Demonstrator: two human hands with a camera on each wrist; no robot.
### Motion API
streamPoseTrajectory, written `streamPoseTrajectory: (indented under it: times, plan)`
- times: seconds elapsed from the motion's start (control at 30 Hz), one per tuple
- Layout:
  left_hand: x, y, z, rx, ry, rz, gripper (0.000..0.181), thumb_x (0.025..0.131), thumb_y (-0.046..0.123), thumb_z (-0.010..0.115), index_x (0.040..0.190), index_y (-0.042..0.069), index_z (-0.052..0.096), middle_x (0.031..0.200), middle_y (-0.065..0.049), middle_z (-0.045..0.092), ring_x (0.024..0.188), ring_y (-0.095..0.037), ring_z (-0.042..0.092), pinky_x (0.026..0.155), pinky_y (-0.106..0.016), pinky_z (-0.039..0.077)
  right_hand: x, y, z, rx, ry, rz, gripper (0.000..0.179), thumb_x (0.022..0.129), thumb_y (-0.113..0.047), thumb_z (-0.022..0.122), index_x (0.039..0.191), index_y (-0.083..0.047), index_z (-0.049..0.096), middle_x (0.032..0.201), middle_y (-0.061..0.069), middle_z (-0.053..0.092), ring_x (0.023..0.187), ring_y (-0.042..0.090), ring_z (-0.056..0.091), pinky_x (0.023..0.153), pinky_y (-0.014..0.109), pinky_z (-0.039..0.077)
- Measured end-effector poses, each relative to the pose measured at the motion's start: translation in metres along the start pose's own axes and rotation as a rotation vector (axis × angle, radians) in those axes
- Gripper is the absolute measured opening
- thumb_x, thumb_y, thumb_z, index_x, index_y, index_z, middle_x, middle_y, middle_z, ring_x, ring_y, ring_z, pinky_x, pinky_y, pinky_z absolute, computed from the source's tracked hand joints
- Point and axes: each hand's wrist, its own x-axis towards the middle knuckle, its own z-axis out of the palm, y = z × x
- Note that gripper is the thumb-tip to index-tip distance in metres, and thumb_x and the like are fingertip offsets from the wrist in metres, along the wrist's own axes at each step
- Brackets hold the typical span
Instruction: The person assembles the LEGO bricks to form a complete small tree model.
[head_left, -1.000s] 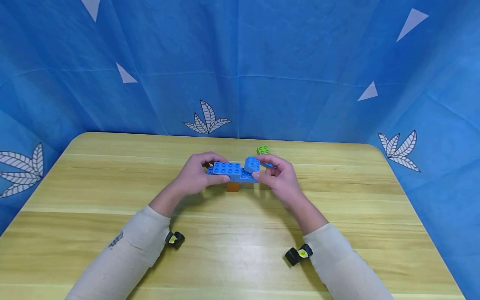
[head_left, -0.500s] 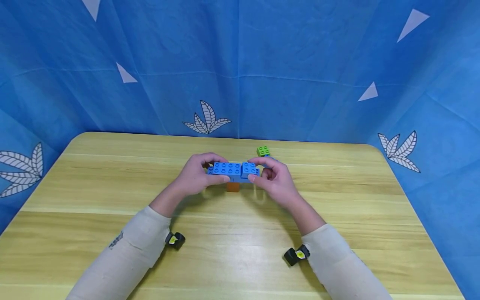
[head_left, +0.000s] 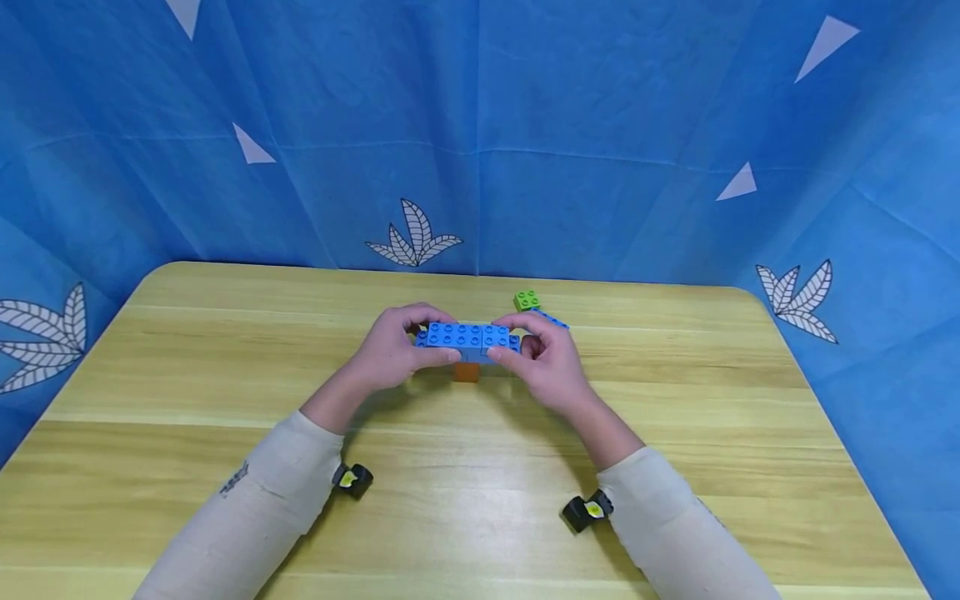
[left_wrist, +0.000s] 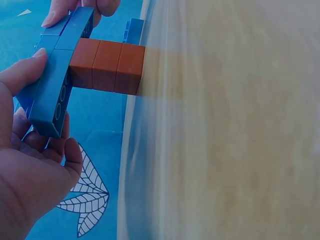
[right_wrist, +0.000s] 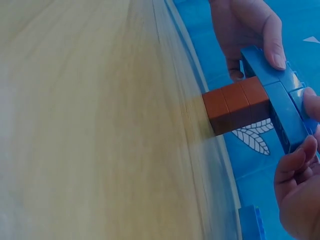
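Three orange-brown bricks (left_wrist: 107, 66) form a column on the table, topped by a row of blue bricks (right_wrist: 287, 112). A second blue layer lies over that row: a longer eight-stud brick (head_left: 454, 335) on the left and a smaller four-stud brick (head_left: 496, 336) against its right end. My left hand (head_left: 393, 348) grips the left part of the blue bricks, thumb on the near side and fingers behind. With thumb and forefinger, my right hand (head_left: 551, 358) pinches the small blue brick. Studs of the lower row stick out at both ends.
Behind my right hand, a green four-stud brick (head_left: 527, 301) and a blue brick (head_left: 552, 319) lie on the wooden table (head_left: 480, 517). A blue patterned curtain (head_left: 600, 108) hangs along the far table edge. Each sleeve carries a black wrist device (head_left: 587, 511).
My right hand has moved left and down, bringing the tilted small blue brick level onto the lower row, flush beside the longer brick. My left hand has kept its place.
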Motion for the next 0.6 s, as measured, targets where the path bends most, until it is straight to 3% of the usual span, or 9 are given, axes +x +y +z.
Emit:
streamPoseTrajectory:
  times: [0.17, 0.43, 0.6]
  plan:
    - [0.0014, -0.0002, 0.0036, -0.005, -0.001, 0.005, 0.035, 0.081, 0.019, 0.086, 0.113, 0.012, 0.074, 0.111, -0.001, 0.067, 0.093, -0.027, 0.055, 0.078, -0.041, 0.047, -0.0035, -0.0117, 0.0010, -0.059, 0.020, -0.015, 0.024, 0.086, 0.006, 0.074, 0.109, 0.009, 0.067, 0.077, 0.022, 0.046, 0.049, 0.015, 0.033, 0.045, 0.023, 0.026]
    - [0.0034, -0.0023, 0.0048, 0.009, 0.003, 0.017, 0.036, 0.081, 0.020, 0.087, 0.113, 0.013, 0.074, 0.109, 0.000, 0.067, 0.094, -0.026, 0.054, 0.078, -0.041, 0.046, -0.0030, -0.0079, 0.0003, -0.084, 0.026, -0.040, 0.026, 0.086, 0.006, 0.075, 0.111, 0.008, 0.068, 0.083, 0.027, 0.047, 0.050, 0.020, 0.033, 0.046, 0.022, 0.027]
    - [-0.0006, -0.0058, 0.0002, -0.040, -0.013, -0.002, 0.038, 0.081, 0.021, 0.086, 0.115, 0.011, 0.071, 0.110, -0.004, 0.066, 0.093, -0.028, 0.055, 0.080, -0.041, 0.048, -0.0018, -0.0055, 0.0030, -0.069, 0.010, -0.024, 0.030, 0.085, 0.006, 0.075, 0.113, 0.007, 0.067, 0.073, 0.021, 0.046, 0.048, 0.015, 0.033, 0.044, 0.023, 0.027]
